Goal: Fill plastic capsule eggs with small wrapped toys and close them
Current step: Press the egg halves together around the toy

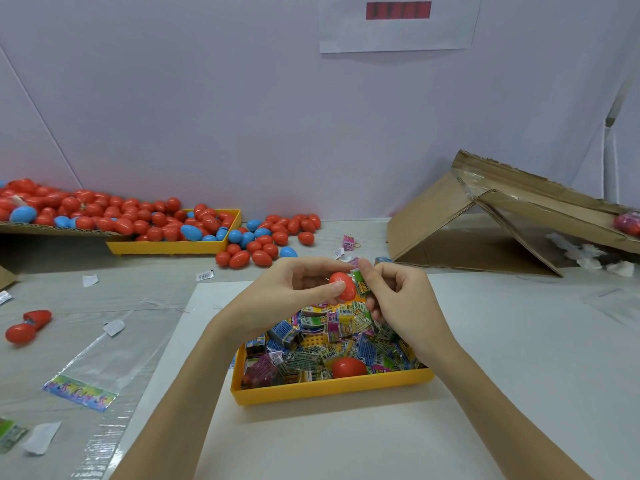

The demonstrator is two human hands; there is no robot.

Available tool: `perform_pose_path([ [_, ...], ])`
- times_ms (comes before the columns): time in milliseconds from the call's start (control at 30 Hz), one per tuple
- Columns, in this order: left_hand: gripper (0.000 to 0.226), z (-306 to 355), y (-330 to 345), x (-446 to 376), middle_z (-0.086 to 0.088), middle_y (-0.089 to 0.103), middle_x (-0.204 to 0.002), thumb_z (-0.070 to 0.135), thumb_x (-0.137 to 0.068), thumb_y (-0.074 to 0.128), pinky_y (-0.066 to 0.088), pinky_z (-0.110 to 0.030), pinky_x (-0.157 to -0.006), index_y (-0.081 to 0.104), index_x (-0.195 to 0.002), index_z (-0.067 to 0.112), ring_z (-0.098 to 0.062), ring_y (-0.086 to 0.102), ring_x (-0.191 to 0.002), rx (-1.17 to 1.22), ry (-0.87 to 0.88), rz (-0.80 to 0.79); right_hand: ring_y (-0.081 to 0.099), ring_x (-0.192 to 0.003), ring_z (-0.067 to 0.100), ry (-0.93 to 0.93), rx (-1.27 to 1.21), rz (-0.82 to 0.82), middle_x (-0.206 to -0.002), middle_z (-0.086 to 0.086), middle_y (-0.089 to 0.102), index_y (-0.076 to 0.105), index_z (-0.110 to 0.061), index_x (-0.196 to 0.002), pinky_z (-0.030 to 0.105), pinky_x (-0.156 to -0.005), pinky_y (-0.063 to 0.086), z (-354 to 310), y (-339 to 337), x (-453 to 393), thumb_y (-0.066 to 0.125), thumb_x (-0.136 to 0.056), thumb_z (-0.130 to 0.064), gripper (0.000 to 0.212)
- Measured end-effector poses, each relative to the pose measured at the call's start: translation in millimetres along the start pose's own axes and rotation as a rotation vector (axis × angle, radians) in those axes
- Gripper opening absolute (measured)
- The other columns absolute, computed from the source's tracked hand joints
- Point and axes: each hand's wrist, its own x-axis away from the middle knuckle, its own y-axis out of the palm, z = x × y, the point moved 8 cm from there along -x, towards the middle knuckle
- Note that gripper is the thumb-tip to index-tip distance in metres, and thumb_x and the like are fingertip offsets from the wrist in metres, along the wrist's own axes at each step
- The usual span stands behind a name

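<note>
The left hand [294, 289] grips a red egg half [343, 286] between thumb and fingers, its mouth apparently turned toward the right hand [398, 292], which pinches a green wrapped toy [360, 282] against it, seemingly to load it. Both hover over a yellow tray [329, 389] of wrapped toys on the worktop [519, 341], keeping supplies close. Farther left, 1 more tray [166, 247] overflows with red and blue eggs [263, 240].

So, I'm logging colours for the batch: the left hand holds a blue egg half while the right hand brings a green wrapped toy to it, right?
Not quite: the egg half in the left hand is red, not blue, as the head view shows. The rest stands: the right hand pinches a green wrapped toy against it.
</note>
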Motion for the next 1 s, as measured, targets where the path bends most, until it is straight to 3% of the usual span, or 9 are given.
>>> perform_pose_path([
  [267,0.036,-1.6,-0.1,0.1,0.000,0.076,-0.120,0.028,-0.095,0.071,0.055,-0.020,-0.091,0.070,-0.130,0.026,-0.019,0.073,-0.108,0.008,-0.006,-0.005,0.059,-0.050,0.011,-0.008,0.014,0.014,-0.056,0.002,0.064,0.068,-0.009,-0.078,0.020,-0.054,0.048,0.5,-1.5,-0.9,0.060,-0.099,-0.049,0.046],
  [500,0.029,-2.3,0.4,-0.2,0.005,0.076,-0.117,0.028,-0.096,0.072,0.055,-0.016,-0.087,0.072,-0.124,0.032,-0.014,0.073,-0.108,-0.009,-0.011,-0.006,0.061,-0.051,0.009,-0.033,0.021,-0.035,-0.057,0.002,0.065,0.070,-0.008,-0.082,0.016,-0.053,0.047,-1.1,1.3,-0.4,0.060,-0.099,-0.048,0.045],
  [867,0.020,-0.1,-2.8,-0.8,0.001,0.076,-0.112,0.027,-0.095,0.074,0.056,-0.019,-0.086,0.074,-0.115,0.028,-0.015,0.073,-0.106,-0.033,0.024,0.015,0.064,-0.051,0.013,-0.069,0.049,-0.099,-0.061,0.003,0.069,0.072,-0.017,-0.079,0.016,-0.053,0.049,-4.8,3.2,-1.2,0.057,-0.100,-0.050,0.041],
  [1000,0.023,-1.8,-9.9,-1.5,0.002,0.076,-0.109,0.025,-0.093,0.076,0.058,-0.024,-0.089,0.073,-0.116,0.024,-0.015,0.073,-0.103,-0.095,0.029,0.083,0.070,-0.058,0.016,-0.045,-0.008,-0.103,-0.072,0.003,0.075,0.073,-0.022,-0.090,0.019,-0.053,0.051,-5.9,4.0,-0.8,0.060,-0.100,-0.045,0.028],
])
